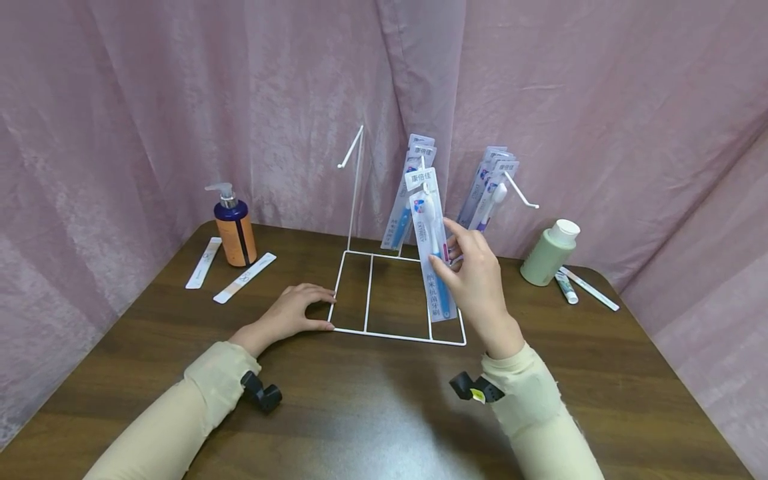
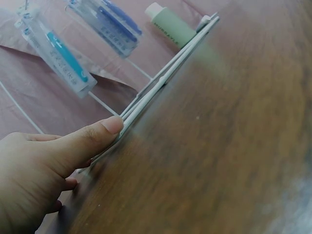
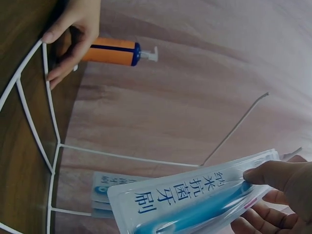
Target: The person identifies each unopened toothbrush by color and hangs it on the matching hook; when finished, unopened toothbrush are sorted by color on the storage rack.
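Note:
My right hand (image 1: 477, 277) pinches a packaged toothbrush (image 1: 441, 293) with a blue handle, thumb on one edge and fingers on the other. This pack stands nearly upright before the middle arm of a white wire rack (image 1: 369, 293); whether it hangs on that arm I cannot tell. Behind it hang more toothbrush packs (image 1: 394, 230). Another group of packs (image 1: 507, 167) hangs on the right arm (image 1: 522, 192), while the left arm (image 1: 351, 148) carries nothing. My left hand (image 1: 294, 310) rests on the table, thumb (image 2: 113, 125) at the rack's front left corner and fingertips touching its left bar.
An orange pump bottle (image 1: 237, 233) stands at the left with two slim white packets (image 1: 245, 278) beside it. To the right are a green bottle (image 1: 545, 257), a small tube (image 1: 566, 287) and another slim packet (image 1: 591, 289). A pink curtain (image 1: 300, 100) hangs behind the table.

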Tool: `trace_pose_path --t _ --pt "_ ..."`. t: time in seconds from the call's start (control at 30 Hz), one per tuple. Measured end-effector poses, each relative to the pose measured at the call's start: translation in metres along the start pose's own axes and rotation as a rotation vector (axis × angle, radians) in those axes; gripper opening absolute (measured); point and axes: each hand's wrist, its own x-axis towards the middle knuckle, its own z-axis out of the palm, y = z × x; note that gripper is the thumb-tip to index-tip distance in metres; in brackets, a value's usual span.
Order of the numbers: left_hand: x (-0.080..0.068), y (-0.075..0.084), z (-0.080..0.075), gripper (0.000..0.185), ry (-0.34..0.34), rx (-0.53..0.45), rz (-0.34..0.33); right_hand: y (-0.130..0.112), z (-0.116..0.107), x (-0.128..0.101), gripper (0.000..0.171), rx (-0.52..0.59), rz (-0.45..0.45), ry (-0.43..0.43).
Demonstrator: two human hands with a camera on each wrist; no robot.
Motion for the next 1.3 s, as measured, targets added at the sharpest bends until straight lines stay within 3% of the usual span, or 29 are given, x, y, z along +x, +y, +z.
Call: trace_pose_path --t 0.6,1.3 --pt "-0.001 0.001 0.000 0.054 -0.005 0.000 0.000 0.021 0.038 0.019 0.054 0.038 -0.012 0.110" --pt "-0.001 0.001 0.000 0.054 -0.013 0.005 -0.011 0.038 0.073 0.044 0.055 0.114 0.035 0.144"
